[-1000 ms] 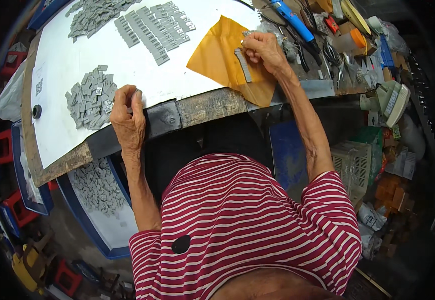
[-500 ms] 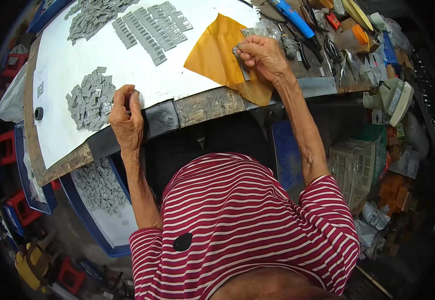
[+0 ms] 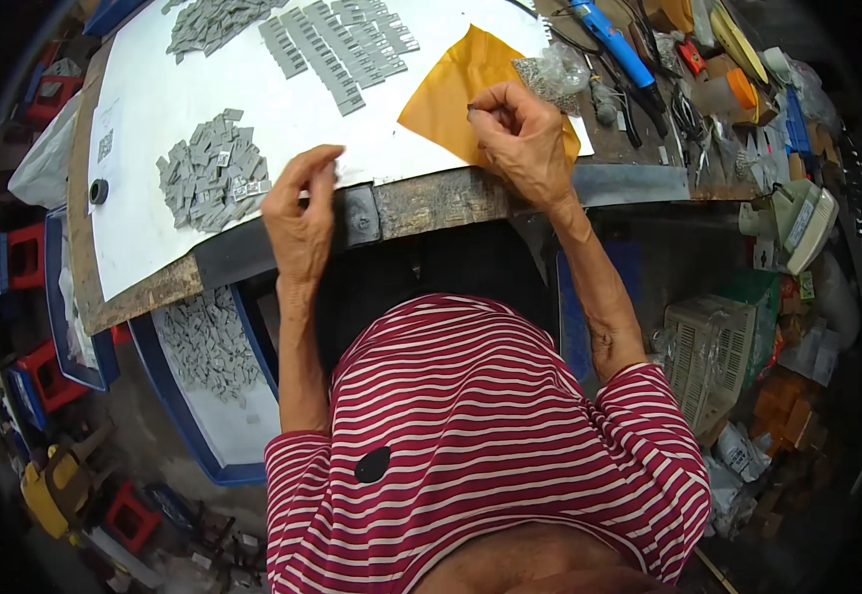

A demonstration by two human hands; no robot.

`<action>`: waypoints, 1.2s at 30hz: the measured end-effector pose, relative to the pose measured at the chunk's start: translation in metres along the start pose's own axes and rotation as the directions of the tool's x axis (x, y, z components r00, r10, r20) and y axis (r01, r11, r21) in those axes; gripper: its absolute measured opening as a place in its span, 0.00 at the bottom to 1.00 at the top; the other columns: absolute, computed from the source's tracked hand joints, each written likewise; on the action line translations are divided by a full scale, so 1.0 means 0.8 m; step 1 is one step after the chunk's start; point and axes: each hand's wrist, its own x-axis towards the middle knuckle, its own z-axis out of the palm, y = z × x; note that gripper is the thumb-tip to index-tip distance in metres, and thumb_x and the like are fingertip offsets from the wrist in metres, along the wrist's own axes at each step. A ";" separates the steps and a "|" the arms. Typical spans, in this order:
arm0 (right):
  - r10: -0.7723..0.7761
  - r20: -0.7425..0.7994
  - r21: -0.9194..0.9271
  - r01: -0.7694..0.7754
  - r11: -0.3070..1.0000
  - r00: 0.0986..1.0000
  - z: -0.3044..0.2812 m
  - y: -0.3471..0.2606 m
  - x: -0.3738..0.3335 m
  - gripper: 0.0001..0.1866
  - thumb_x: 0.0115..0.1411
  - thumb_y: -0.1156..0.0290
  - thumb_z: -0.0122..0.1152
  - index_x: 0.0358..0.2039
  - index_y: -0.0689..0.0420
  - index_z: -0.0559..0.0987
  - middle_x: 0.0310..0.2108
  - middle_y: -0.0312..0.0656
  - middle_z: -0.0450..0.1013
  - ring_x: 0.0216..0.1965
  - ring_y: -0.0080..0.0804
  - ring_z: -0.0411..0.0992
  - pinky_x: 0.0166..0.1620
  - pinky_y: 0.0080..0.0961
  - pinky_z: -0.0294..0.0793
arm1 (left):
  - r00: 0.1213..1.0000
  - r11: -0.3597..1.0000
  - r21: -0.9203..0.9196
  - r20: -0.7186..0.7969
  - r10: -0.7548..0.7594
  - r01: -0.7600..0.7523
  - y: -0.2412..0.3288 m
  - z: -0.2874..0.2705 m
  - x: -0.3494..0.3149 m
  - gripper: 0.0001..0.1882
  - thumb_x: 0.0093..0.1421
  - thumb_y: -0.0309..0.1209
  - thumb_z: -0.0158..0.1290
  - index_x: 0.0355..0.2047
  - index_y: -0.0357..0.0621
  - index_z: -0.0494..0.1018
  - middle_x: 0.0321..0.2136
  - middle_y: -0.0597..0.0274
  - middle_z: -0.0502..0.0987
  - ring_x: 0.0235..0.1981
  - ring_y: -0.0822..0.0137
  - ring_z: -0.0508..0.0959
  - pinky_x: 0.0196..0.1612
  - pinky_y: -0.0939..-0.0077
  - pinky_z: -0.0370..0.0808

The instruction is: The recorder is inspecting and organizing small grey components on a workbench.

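Note:
My right hand [image 3: 527,144] is over the orange-yellow cloth [image 3: 465,84] near the table's front edge. Its thumb and forefinger are pinched together, with a tiny dark bit at their tips, too small to name. Bent at the wrist, my left hand [image 3: 300,220] hovers at the front edge, its forefinger stretched to the right and slightly apart from the thumb. Nothing shows between them. Left of it lies a heap of small flat grey pieces [image 3: 208,168]. Farther back, similar pieces are laid out in overlapping rows [image 3: 327,49].
Another grey heap [image 3: 218,25] lies at the back of the white-covered table [image 3: 134,238]. On the right are a clear bag of small parts [image 3: 555,74], a blue powered screwdriver [image 3: 614,45] and pliers [image 3: 629,109]. Below the left edge stands a blue tray [image 3: 188,436] holding more grey pieces.
My left hand has lifted and shifted right, its forefinger stretching out. The right hand has moved nearer over the cloth, and the grey piece that lay below it is hidden. The view has shifted slightly.

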 end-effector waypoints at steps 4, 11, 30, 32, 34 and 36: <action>-0.252 0.003 -0.162 0.249 0.955 0.968 0.017 -0.001 -0.006 0.03 0.50 0.80 0.54 0.27 0.64 0.70 0.20 0.39 0.67 0.20 0.24 0.67 0.22 0.20 0.66 | 0.966 0.961 -0.193 0.205 -0.156 0.196 0.032 0.025 -0.002 0.08 0.57 0.24 0.47 0.35 0.38 0.75 0.23 0.68 0.74 0.24 0.80 0.70 0.27 0.87 0.66; -0.559 0.082 -0.254 0.559 0.789 0.825 0.031 -0.019 -0.010 0.08 0.44 0.87 0.52 0.27 0.63 0.69 0.23 0.45 0.67 0.23 0.40 0.69 0.23 0.27 0.68 | 0.915 0.808 -0.466 0.342 -0.213 0.362 0.038 0.045 0.002 0.10 0.58 0.29 0.49 0.36 0.36 0.74 0.22 0.67 0.72 0.24 0.79 0.68 0.29 0.86 0.66; -0.649 0.234 -0.428 0.676 0.600 0.724 0.043 -0.005 0.006 0.10 0.45 0.81 0.54 0.30 0.63 0.69 0.28 0.44 0.67 0.22 0.36 0.70 0.22 0.27 0.69 | 0.880 0.712 -0.525 0.357 -0.314 0.467 0.019 0.049 0.018 0.08 0.57 0.27 0.50 0.33 0.34 0.73 0.21 0.66 0.72 0.22 0.80 0.68 0.27 0.88 0.67; -0.643 0.256 -0.431 0.680 0.593 0.722 0.045 -0.008 0.007 0.10 0.45 0.81 0.54 0.30 0.62 0.70 0.28 0.44 0.68 0.22 0.35 0.70 0.22 0.27 0.69 | 0.874 0.676 -0.557 0.359 -0.326 0.482 0.016 0.047 0.017 0.09 0.56 0.28 0.51 0.33 0.34 0.74 0.20 0.67 0.72 0.21 0.80 0.68 0.26 0.89 0.66; -0.636 0.276 -0.436 0.683 0.586 0.721 0.048 -0.007 0.008 0.10 0.45 0.81 0.54 0.30 0.62 0.70 0.28 0.44 0.68 0.22 0.35 0.70 0.23 0.26 0.69 | 0.879 0.672 -0.569 0.349 -0.324 0.474 0.013 0.047 0.015 0.09 0.56 0.28 0.51 0.33 0.34 0.74 0.20 0.67 0.72 0.21 0.80 0.67 0.26 0.89 0.66; -0.631 0.290 -0.441 0.686 0.579 0.719 0.049 -0.003 0.008 0.10 0.44 0.81 0.54 0.30 0.62 0.70 0.28 0.43 0.68 0.21 0.34 0.70 0.23 0.26 0.69 | 0.884 0.668 -0.581 0.342 -0.320 0.466 0.009 0.046 0.016 0.09 0.56 0.28 0.51 0.34 0.34 0.74 0.20 0.67 0.72 0.20 0.80 0.67 0.26 0.89 0.66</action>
